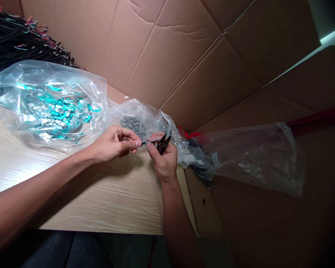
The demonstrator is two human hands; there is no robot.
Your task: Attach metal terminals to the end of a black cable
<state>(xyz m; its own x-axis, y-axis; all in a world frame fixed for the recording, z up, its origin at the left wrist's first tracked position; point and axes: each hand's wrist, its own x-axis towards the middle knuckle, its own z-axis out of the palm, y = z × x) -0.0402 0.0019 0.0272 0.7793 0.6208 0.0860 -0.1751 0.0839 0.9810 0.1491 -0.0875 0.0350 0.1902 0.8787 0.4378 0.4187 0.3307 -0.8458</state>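
Note:
My left hand (115,143) pinches one end of a thin silver and black piece (150,141) over the light wooden table (80,193). My right hand (164,159) is closed around small black thread snips (163,143), blades pointing up, and its thumb and forefinger touch the other end of the thin piece. Both hands meet near the table's right edge. Just behind them lies a clear plastic bag of small grey metal parts (134,124).
A large clear bag of teal foil bits (50,108) lies at the table's left rear. Black cables (19,41) are stacked far left. Another clear bag (251,156) hangs off to the right. Cardboard walls (184,48) enclose the back and right.

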